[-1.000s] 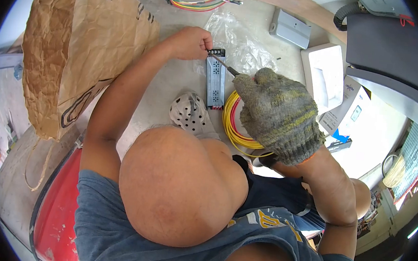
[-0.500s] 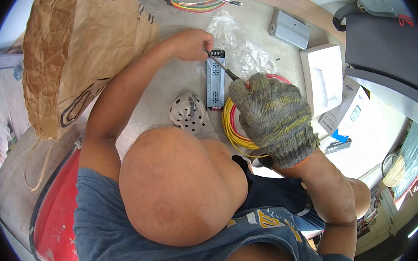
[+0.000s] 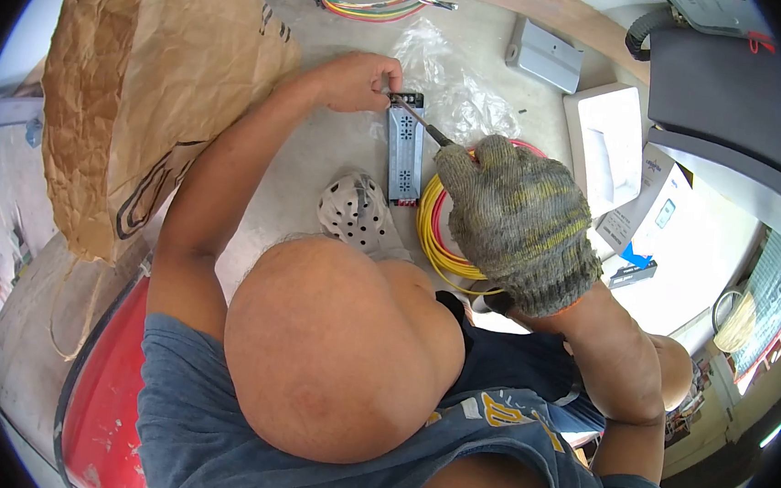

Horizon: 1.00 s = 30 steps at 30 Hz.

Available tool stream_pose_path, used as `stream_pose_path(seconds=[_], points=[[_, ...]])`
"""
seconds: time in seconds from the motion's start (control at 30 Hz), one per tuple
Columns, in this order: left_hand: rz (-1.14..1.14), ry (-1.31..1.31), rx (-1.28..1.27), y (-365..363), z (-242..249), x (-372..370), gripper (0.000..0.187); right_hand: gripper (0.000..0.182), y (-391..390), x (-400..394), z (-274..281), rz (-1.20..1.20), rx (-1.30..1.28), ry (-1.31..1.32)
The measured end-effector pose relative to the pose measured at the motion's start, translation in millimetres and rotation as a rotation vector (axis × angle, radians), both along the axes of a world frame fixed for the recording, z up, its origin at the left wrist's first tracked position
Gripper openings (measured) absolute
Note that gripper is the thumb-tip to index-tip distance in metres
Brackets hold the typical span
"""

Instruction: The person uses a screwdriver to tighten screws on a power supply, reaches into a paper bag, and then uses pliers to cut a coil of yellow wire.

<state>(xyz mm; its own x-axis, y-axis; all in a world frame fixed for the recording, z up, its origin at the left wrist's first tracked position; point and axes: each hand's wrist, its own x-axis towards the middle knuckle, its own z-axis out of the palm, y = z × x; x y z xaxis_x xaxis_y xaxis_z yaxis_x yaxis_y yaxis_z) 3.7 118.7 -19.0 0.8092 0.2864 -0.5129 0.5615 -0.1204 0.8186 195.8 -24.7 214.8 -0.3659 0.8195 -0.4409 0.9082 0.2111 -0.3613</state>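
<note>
A slim silver metal box [image 3: 405, 158] with slotted holes lies on the floor, black terminals at its far end and red ones at its near end. My left hand [image 3: 362, 83], bare, is closed at the far terminals; what its fingertips pinch is too small to make out. Wrapped in a grey-green knitted glove, my right hand [image 3: 521, 222] grips a screwdriver [image 3: 430, 131]. Its shaft points up-left, with the tip at the far terminals beside my left fingertips. A coil of yellow and red wire [image 3: 430, 233] lies partly under my gloved hand.
A brown paper bag [image 3: 145, 96] stands at the left. Clear plastic wrap [image 3: 453, 84] lies beyond the metal box, near a coloured wire bundle [image 3: 372, 10]. At the right are a grey case [image 3: 545, 54], a white tray [image 3: 604, 151] and a carton [image 3: 648, 200]. My shoe [image 3: 354, 209] is close by.
The whole view has shifted very slightly. Both hands keep nearly the same pose, with the screwdriver tip still at the far terminals.
</note>
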Motion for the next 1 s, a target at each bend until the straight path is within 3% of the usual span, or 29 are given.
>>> stream_pose_path(seconds=[0.07, 0.3, 0.47, 0.6, 0.67, 0.8, 0.9, 1.0], points=[[0.032, 0.009, -0.033, -0.3, 2.6, -0.5, 0.021, 0.058, -8.6, 8.9, -13.9, 0.075, 0.261, 0.17], [0.02, 0.044, -0.015, 0.1, 3.6, 1.1, 0.02, 0.059, -2.2, 6.0, -14.1, 0.018, 0.117, 0.075], [0.055, 0.026, -0.053, -0.6, -5.4, -0.7, 0.022, 0.045, -0.7, 7.7, -11.4, 0.049, 0.286, 0.138], [0.026, 0.011, -0.025, -0.5, -2.1, -0.1, 0.019, 0.043, -3.4, 7.8, -19.6, 0.048, 0.284, 0.097], [0.011, 0.035, -0.028, -1.0, -0.6, 0.3, 0.018, 0.047, -4.3, 10.1, -14.1, 0.065, 0.043, 0.044], [-0.001, 0.006, 0.013, -1.7, 2.2, 1.0, 0.018, 0.044, -6.6, 16.0, -18.6, 0.147, 0.194, 0.043], [-0.014, 0.002, 0.012, -1.5, 1.6, 1.2, 0.017, 0.041, 4.6, 11.7, -11.8, 0.053, 0.095, 0.044], [-0.022, -0.026, 0.044, -3.2, -2.2, 0.1, 0.018, 0.043, 6.2, 10.4, -12.9, 0.024, 0.202, 0.063]])
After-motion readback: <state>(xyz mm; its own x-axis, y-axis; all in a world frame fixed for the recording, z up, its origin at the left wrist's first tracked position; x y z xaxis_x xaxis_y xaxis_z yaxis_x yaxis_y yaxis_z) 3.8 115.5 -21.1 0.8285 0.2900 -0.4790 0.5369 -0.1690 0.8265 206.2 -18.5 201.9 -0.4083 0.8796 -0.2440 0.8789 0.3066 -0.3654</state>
